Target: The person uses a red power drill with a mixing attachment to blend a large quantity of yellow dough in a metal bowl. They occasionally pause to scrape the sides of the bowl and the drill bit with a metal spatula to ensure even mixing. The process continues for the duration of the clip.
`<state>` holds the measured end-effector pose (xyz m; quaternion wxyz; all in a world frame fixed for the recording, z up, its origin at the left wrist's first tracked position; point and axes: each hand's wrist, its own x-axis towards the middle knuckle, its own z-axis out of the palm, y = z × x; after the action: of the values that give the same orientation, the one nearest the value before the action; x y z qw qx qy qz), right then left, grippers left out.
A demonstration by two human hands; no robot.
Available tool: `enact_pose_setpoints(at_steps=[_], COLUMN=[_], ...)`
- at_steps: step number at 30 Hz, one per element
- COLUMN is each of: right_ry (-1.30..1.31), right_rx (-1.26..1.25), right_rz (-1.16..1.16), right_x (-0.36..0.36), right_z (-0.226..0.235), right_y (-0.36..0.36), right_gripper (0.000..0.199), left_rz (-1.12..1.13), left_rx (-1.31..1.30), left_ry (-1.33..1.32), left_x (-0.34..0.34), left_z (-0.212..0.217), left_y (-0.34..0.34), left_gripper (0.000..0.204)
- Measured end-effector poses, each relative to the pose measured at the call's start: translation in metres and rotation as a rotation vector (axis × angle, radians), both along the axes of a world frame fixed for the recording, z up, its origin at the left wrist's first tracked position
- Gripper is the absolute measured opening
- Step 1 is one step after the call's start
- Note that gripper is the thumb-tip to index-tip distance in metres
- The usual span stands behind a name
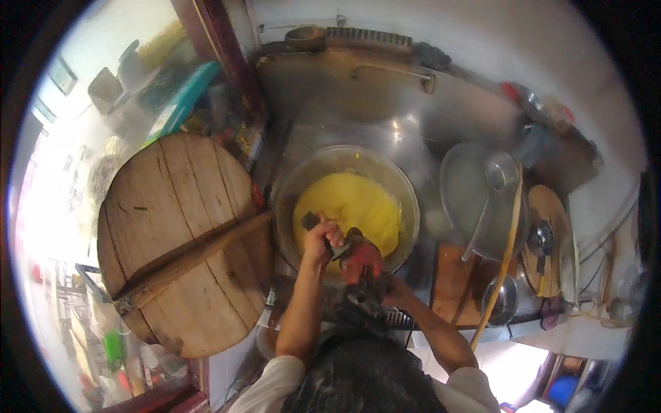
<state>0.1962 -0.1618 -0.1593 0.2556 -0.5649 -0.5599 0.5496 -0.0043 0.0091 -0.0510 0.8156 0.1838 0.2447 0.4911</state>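
A red and black power drill (363,263) hangs over the near side of a large round metal pot (397,173). My left hand (323,241) is wrapped round its black side handle, above the pot. My right hand (397,292) grips the drill's rear end, its fingers mostly hidden by the tool body. Thick yellow mash (348,196) fills the bottom of the pot, with a splash on the far wall. The drill's working end is hidden from view.
A large round wooden lid (180,241) with a crossbar leans left of the pot. To the right, a metal ladle (501,172) rests in a basin (460,180). A long wooden pole (506,255) slants past it. A metal backsplash (317,89) rises behind.
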Motion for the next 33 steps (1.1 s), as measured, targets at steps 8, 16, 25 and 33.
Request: enact_pose_setpoints(at_steps=[8,16,25,33], right_ry=[-0.312,0.094,0.06,-0.076], right_rx=[-0.324,0.08,-0.378,-0.339], right_rz=[0.052,-0.147,0.299,0.415], right_x=[-0.02,-0.013,-0.003,-0.001], right_z=[0.085,0.073,0.131,0.077], right_y=[-0.036,-0.087,-0.038,-0.029], right_gripper=[0.045,0.044,0.032,0.04], left_rz=[-0.077,-0.119,0.228,0.256], left_rx=[0.011,-0.021,-0.179,0.004], left_ry=[0.073,0.214,0.144,0.265], left_x=[0.011,0.024,-0.03,-0.015], left_z=[0.023,0.035,0.042,0.041], left_y=[-0.03,-0.064,-0.082,-0.093], left_gripper=[0.013,0.02,0.013,0.013])
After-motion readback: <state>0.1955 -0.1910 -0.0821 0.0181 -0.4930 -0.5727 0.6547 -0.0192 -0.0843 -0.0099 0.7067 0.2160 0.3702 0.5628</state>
